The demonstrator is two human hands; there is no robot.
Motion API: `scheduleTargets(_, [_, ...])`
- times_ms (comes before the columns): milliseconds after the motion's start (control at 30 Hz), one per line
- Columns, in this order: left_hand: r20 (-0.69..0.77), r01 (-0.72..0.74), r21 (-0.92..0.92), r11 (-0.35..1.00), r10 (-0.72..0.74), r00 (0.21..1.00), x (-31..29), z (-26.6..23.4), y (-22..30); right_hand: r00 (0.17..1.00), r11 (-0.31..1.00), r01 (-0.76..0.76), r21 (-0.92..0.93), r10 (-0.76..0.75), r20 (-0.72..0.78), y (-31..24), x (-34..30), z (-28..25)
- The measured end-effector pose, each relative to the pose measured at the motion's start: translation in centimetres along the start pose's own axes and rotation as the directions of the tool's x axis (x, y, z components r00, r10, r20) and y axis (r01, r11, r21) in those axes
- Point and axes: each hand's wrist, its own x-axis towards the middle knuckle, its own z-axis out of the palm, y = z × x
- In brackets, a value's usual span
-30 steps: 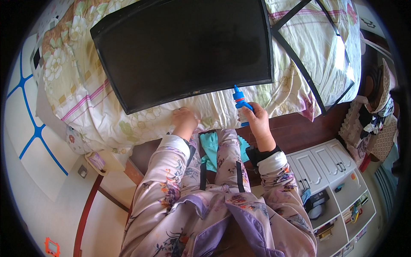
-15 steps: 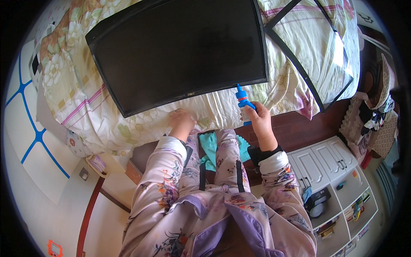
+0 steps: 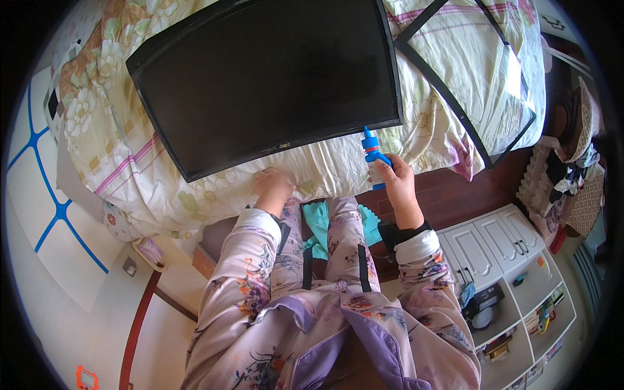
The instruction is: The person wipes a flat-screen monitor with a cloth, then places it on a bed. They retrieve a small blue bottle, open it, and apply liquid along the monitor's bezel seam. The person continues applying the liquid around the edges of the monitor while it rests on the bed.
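In my right hand is a blue squeeze bottle with a pointed blue nozzle and a red ring at its neck. My fingers wrap round it, and the bottle stands nearly upright in view. Its nozzle tip meets the lower black edge of a large flat screen, close to that screen's right corner; whether it touches cannot be told. The screen lies face up on a bed with a flowered sheet. My left hand rests on the sheet at the bed's near edge, below the screen, its fingers curled in.
A clear panel with a black border lies on the bed right of the screen. Turquoise cloth shows around my knees. A white cabinet with open shelves stands at right, near a heap of clothes. A pale bedside unit is at left.
My right hand has slid the bottle slightly right along the screen's lower edge, nearer the corner. My left hand stays on the sheet. The whole view has shifted a little.
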Motion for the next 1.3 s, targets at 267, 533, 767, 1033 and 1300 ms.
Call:
scheduleTargets(267, [-0.01,0.027,0.015,1.0,-0.027,1.0,0.8,1.1,-0.1,1.0,0.999,-0.007,0.031,0.008,-0.015,0.0,0.4,-1.1])
scheduleTargets(533, [0.021,0.056,-0.014,0.998,-0.056,0.998,0.9,0.9,0.0,0.999,0.997,0.008,0.074,-0.005,-0.052,0.2,0.5,-2.0])
scheduleTargets(767, [-0.009,-0.029,0.024,0.999,0.03,1.0,0.7,0.8,-0.3,0.997,0.997,0.013,0.072,-0.007,-0.082,0.6,1.0,-3.1])
scheduleTargets(1033, [-0.018,0.003,-0.004,1.0,-0.003,1.0,0.3,0.4,0.0,0.994,0.994,0.046,0.102,-0.036,-0.099,0.9,1.3,-3.6])
scheduleTargets(1300, [-0.004,0.047,0.009,0.999,-0.047,0.999,-0.2,-0.4,0.4,0.995,0.989,0.053,0.14,-0.041,-0.091,0.6,1.0,-4.2])
